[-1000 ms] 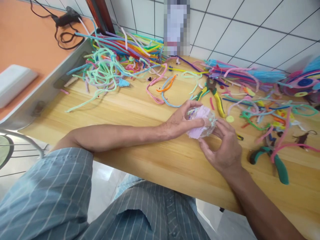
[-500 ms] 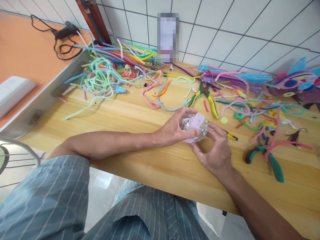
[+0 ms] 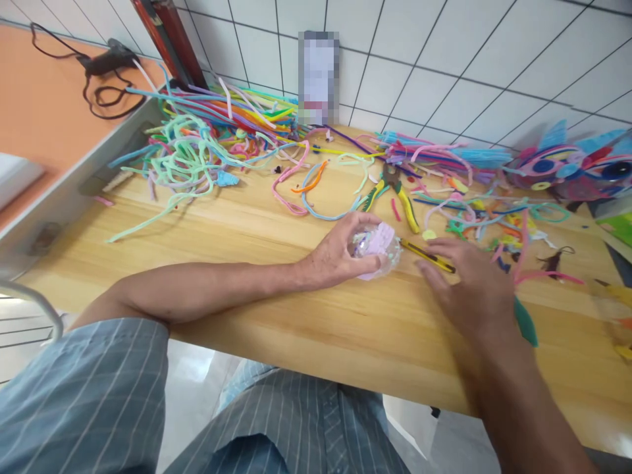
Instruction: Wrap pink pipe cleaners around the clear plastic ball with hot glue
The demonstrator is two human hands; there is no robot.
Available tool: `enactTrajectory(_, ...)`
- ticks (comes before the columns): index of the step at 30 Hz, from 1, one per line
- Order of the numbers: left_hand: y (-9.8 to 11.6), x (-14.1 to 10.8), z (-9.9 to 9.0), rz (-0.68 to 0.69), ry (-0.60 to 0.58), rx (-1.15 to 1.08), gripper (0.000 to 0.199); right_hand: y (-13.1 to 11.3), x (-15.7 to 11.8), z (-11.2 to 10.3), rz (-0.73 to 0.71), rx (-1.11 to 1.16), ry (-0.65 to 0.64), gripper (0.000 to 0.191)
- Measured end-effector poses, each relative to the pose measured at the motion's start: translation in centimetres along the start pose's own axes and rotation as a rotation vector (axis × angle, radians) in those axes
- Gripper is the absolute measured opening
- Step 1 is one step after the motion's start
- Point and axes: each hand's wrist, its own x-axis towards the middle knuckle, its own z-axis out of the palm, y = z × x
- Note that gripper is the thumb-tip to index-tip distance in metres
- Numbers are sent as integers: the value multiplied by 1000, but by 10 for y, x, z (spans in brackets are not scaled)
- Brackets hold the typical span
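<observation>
My left hand (image 3: 340, 253) is closed around a clear, rounded plastic piece (image 3: 392, 257) with a lilac patch and small coloured bits on it. It rests on or just above the wooden table; which of the two I cannot tell. My right hand (image 3: 469, 283) is slightly blurred, with thumb and fingers apart and nothing between them. Just left of its fingertips lies a yellow-and-black utility knife (image 3: 428, 255). Behind the plastic piece are yellow-and-green pliers (image 3: 394, 191) with their handles spread. Under my right hand a green tool handle (image 3: 525, 322) shows in part.
Bundled and loose pipe cleaners (image 3: 187, 158) cover the table's back left. More pipe cleaners (image 3: 459, 158) and scraps lie at the back right, beside a colourful fish-like craft (image 3: 567, 164). A phone (image 3: 318, 79) leans on the tiled wall. A grey-rimmed orange surface (image 3: 59, 85) adjoins at left.
My right hand has let go of the plastic piece and moved right, over the teal-handled pliers. The left hand keeps its hold. The whole view has shifted slightly.
</observation>
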Motion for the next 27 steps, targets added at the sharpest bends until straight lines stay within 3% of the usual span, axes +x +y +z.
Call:
enactTrajectory(3, -3, 0, 0, 41, -9, 37, 59, 30, 1, -4, 55, -139, -33, 18)
enactTrajectory(7, -4, 1, 0, 64, -5, 69, 58, 53, -6, 20, 91, -145, -194, 24)
enactTrajectory(12, -3, 0, 0, 107, -18, 102, 58, 56, -10, 44, 231, -104, -256, 24)
enactTrajectory(15, -2, 0, 0, 114, -13, 122, 57, 52, -14, 35, 430, -88, -295, 28)
enactTrajectory(17, -2, -1, 0, 108, -19, 124, 56, 45, -19, 22, 476, -54, -258, 31)
enactTrajectory(19, -1, -1, 0, 107, -25, 120, 56, 33, -22, 7, 408, -22, -165, 31)
enactTrajectory(22, 0, -1, 0, 112, -26, 117, 55, 10, -22, -10, 153, 19, -8, 23)
enactTrajectory(24, 1, -1, 1, 114, -30, 113, 54, -3, -17, -14, -17, 44, 21, 21)
enactTrajectory(27, 1, -1, 1, 116, -34, 97, 54, -15, -11, -14, -161, 35, -13, 24)
